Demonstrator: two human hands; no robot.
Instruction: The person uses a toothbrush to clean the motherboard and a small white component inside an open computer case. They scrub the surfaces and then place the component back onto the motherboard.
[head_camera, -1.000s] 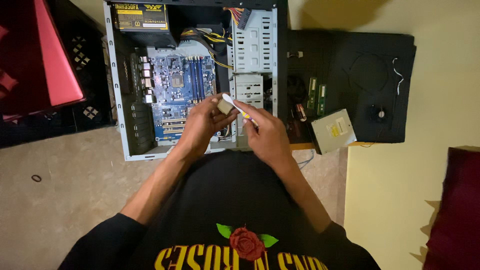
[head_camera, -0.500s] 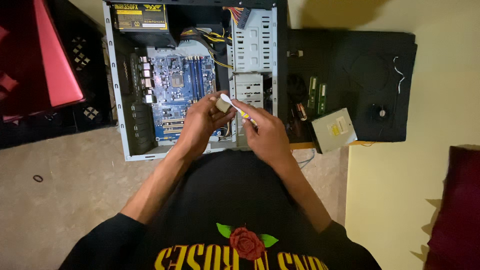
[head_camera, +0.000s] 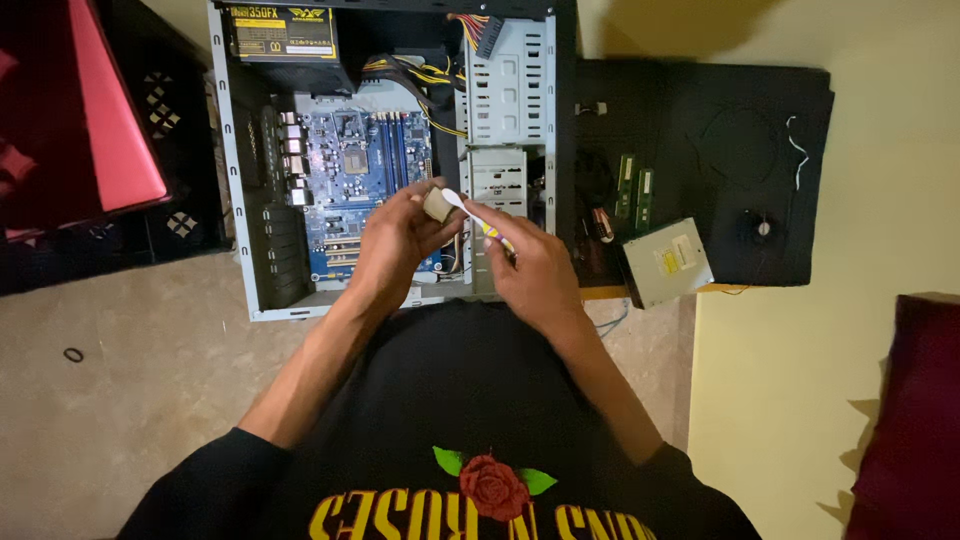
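Over an open computer case (head_camera: 250, 200), the left hand (head_camera: 395, 245) is pinching a small beige connector (head_camera: 436, 204). Just beside it, the right hand (head_camera: 530, 265) is gripping a white-and-yellow brush (head_camera: 478, 217), its tip touching the connector.

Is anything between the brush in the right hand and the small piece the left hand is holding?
Nothing visible. The left hand holds the small beige piece above the open computer case, and the white head of the toothbrush in the right hand already meets it.

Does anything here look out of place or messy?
Yes: the computer case lies open on the floor, and its parts sit loose on a black mat beside it: two memory sticks and a grey disc drive overhanging the edge.
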